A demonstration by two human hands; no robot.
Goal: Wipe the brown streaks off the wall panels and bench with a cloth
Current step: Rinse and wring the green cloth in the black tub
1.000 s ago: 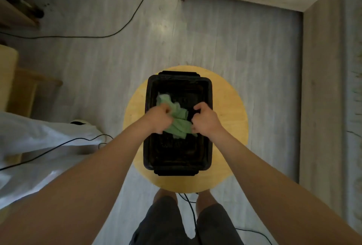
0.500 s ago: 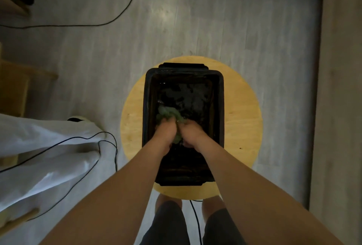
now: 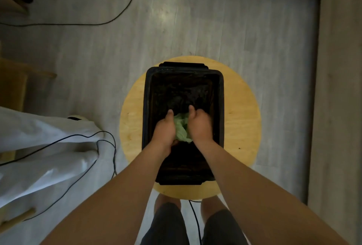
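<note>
The green cloth (image 3: 181, 127) is held bunched inside the black tub (image 3: 221, 107), near its middle. It is gripped from either side by the left hand (image 3: 164, 129) and the right hand (image 3: 199, 125), fingers curled round it, probably so it can be wrung over the tub. The tub is carried by a round stool (image 3: 241, 119), bare wood showing on both sides. Open floor (image 3: 98, 68) lies ahead; a cable (image 3: 109, 146) trails at the left.

Left hand (image 3: 165, 129) and right hand (image 3: 199, 125) grip green cloth (image 3: 181, 128) inside black tub (image 3: 220, 107).
</note>
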